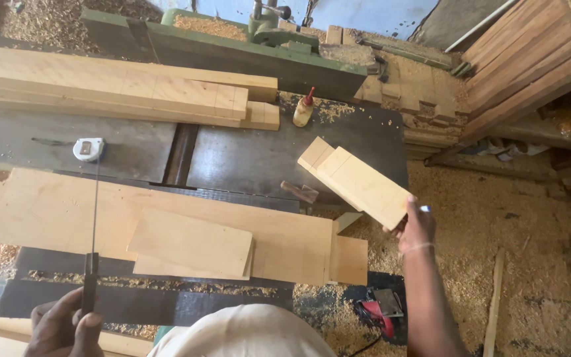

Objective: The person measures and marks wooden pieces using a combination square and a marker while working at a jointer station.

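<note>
The right hand grips a pale wooden block raised over the machine table, the left hand clasps a thin saw, near a small red-capped glue bottle.

Upper left of frame: stacked boards on machine table. Tape measure below them, at left. Glue bottle right of stack. Wide plank lower left, small panels atop it.
</note>
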